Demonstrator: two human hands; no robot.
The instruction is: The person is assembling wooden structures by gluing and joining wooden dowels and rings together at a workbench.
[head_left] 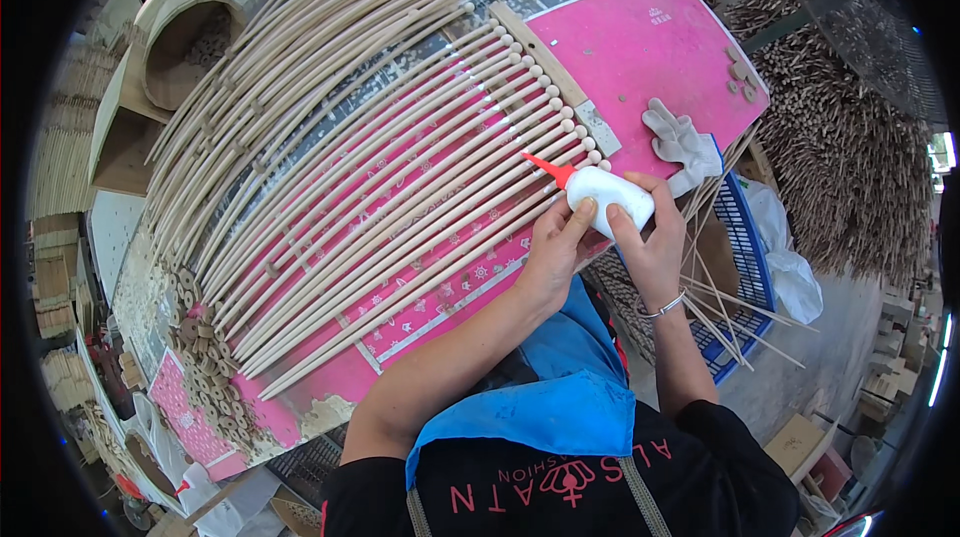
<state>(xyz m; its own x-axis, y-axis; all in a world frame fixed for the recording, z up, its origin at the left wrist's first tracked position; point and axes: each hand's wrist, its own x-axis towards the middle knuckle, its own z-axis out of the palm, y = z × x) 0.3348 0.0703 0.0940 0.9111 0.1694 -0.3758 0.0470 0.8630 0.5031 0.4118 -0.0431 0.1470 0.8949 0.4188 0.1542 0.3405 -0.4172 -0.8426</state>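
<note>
Currently both hands, left hand (553, 252) and right hand (650, 247), clasp the white glue bottle (612, 199); its red nozzle (548, 170) points at the ball-tipped wooden rods (400, 187). Risk: a hard squeeze floods glue onto the pink mat (640, 47) beyond the bottle.

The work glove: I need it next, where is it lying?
In the head view, the work glove lies on the pink mat, right side, just beyond the glue bottle.
</note>
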